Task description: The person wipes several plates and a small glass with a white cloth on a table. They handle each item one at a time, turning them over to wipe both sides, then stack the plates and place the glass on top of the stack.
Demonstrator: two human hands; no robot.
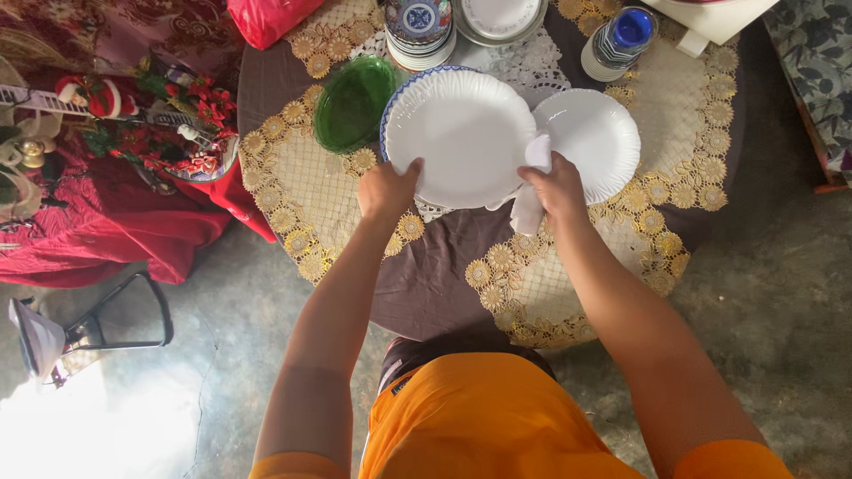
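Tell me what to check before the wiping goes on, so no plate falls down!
1. Left hand grips the rim of the big white plate: ok.
2. Right hand holds the white cloth at the plate's edge: ok.
3. Smaller white plate lies flat on the table, clear of the table edge: ok.
4. Green glass dish sits close beside the big plate; touching or not: cannot tell.
5. Big plate resting on the table or lifted: cannot tell.
6. Stacks of dishes at the far side stand level: ok.
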